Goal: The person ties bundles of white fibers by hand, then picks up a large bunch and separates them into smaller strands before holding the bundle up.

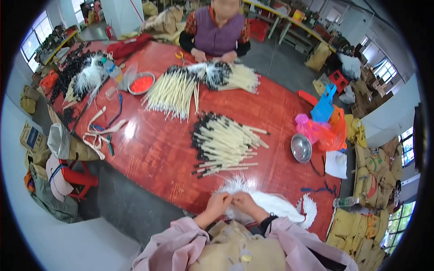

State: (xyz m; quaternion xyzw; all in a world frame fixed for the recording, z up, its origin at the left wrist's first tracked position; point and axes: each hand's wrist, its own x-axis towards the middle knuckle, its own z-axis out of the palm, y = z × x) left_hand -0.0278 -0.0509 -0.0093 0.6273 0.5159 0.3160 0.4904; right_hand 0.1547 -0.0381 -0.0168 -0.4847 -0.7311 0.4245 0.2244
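Observation:
Near the table's front edge my left hand and my right hand meet, fingertips pinched together. What lies between the fingers is too small to make out. Beneath and beside them is a bundle of white strings, its frayed end fanning out just beyond my hands. Farther in, at the middle of the table, lies a loose pile of cream-coloured sticks with black ends, most of the black tips toward the left.
Across the red table a person in a purple vest works beside more stick bundles. A bowl of red pieces stands far left. At right are a metal bowl, plastic bags and a bottle. A red stool stands left.

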